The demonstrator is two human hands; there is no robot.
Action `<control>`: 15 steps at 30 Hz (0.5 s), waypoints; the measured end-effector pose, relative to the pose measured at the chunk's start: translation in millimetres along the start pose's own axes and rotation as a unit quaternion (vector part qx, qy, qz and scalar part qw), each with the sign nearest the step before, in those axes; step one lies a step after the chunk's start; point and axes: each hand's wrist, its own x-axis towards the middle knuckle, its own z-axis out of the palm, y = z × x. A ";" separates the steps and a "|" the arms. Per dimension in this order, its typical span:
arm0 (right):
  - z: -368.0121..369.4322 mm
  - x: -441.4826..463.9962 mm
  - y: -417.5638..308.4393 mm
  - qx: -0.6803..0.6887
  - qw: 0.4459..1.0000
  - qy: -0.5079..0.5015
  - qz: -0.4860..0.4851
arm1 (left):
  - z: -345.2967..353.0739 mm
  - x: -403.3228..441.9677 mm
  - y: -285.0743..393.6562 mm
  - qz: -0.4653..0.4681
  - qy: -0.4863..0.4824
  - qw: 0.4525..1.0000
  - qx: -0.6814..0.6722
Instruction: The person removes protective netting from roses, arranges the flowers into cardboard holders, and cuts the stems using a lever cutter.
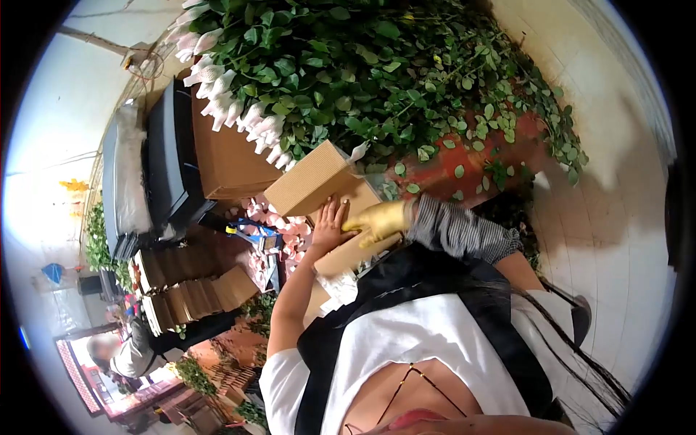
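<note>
A piece of corrugated cardboard (310, 179) stands folded in front of my chest, with more brown cardboard (355, 255) nearer my body. My bare left hand (330, 226) lies flat against the cardboard, fingers stretched out. Beside it, my right hand (380, 220) wears a yellow glove and a striped sleeve cover. Its fingers are spread and touch the cardboard close to my left fingers. Whatever lies inside the folded cardboard is mostly hidden. Just beyond it is a large heap of leafy green stems (377, 72), with pale sleeved flower heads (225, 101) along its left side.
A blue-handled tool or device (262, 243) sits among pink flower heads (293, 235) to the left. Farther left are stacked cardboard sheets (192, 293), a large brown box (228, 163) and dark bins (170, 145). Another person (138, 351) is in the left background.
</note>
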 end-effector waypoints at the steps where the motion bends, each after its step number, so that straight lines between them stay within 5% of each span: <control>1: -5.0 7.9 16.5 0.275 0.961 -0.030 0.001 | 4.0 -1.8 -3.1 -0.007 0.005 1.000 0.005; 3: -27.7 20.9 45.5 0.359 0.900 0.237 -0.071 | 13.8 -4.1 -11.9 0.006 -0.022 0.999 0.026; 4: -65.0 8.9 36.8 0.154 0.903 0.400 -0.018 | 7.6 -3.1 -6.3 0.010 0.002 1.000 0.020; 6: -122.5 -18.4 56.7 -0.069 0.749 0.642 0.152 | 9.0 -2.8 -4.8 -0.008 -0.004 1.000 0.005; 8: -132.5 -42.1 20.6 -0.006 0.781 0.620 0.074 | 12.0 -2.3 -9.3 -0.009 0.028 1.000 0.004; 11: -102.7 -16.9 -37.6 0.040 0.959 0.267 -0.092 | 18.9 -4.7 -6.4 -0.013 0.056 0.998 -0.019; 13: -75.2 29.3 -45.6 0.094 0.982 -0.026 -0.164 | 17.4 -10.1 -9.0 -0.011 0.054 0.997 -0.060; 14: -63.6 52.9 -47.5 0.046 0.987 -0.108 -0.113 | -25.4 -6.8 5.7 -0.086 -0.125 0.984 -0.096; 15: -47.1 80.7 -16.6 0.014 0.988 -0.140 -0.069 | -10.5 -9.0 0.3 -0.038 0.022 0.993 -0.107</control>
